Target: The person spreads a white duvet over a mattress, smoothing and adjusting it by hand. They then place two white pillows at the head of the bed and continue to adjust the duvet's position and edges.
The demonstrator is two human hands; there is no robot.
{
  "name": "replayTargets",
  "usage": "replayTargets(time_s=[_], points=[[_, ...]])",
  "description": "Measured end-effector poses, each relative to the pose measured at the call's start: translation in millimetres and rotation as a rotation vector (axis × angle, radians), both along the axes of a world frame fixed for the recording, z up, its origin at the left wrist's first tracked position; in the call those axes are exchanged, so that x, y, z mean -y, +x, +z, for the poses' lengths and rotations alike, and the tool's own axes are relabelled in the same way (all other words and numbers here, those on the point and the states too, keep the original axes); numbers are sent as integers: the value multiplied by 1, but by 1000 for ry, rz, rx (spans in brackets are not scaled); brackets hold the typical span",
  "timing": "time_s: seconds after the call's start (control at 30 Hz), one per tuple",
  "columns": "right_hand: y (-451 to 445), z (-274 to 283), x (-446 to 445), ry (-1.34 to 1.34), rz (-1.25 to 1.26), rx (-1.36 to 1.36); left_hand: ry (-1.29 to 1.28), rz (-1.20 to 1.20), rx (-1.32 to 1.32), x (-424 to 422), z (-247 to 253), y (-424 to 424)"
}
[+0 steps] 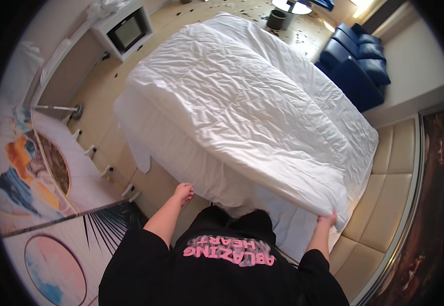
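Note:
A rumpled white duvet [245, 91] covers most of the bed in front of me. Its near edge on the right is in my right hand [327, 218], close to the beige padded headboard [388, 199]. Below that raised edge, a stretch of pale bed sheet [292, 229] shows. My left hand [184, 192] is curled into a fist beside the near side of the bed, with nothing visible in it. A flap of white cloth [141, 158] hangs down from the bed's left corner towards the floor.
Painted panels on feet [53, 164] stand at left. A white cabinet with a dark-framed appliance [129, 32] is at the upper left. Beyond the bed are a dark bin [276, 19] and a blue sofa [354, 69]. Dark scraps litter the tiled floor [302, 38].

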State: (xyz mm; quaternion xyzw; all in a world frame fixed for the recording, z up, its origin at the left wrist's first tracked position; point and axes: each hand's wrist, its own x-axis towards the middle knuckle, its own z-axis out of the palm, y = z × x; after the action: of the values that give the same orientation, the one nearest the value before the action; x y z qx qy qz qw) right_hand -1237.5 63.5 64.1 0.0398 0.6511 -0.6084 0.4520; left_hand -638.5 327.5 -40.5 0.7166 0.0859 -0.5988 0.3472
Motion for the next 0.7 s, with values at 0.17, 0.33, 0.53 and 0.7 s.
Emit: replayTargets(time_s=[0.17, 0.33, 0.53, 0.7], points=[[-31, 0, -44, 97, -139, -157, -59, 50, 21, 0, 9, 7], [-14, -16, -29, -3, -20, 2, -2, -33, 64, -24, -1, -3], [138, 10, 65, -48, 252, -129, -33, -316, 236, -70, -6, 6], [320, 28, 136, -507, 664, -523, -19, -193, 367, -122, -17, 22]])
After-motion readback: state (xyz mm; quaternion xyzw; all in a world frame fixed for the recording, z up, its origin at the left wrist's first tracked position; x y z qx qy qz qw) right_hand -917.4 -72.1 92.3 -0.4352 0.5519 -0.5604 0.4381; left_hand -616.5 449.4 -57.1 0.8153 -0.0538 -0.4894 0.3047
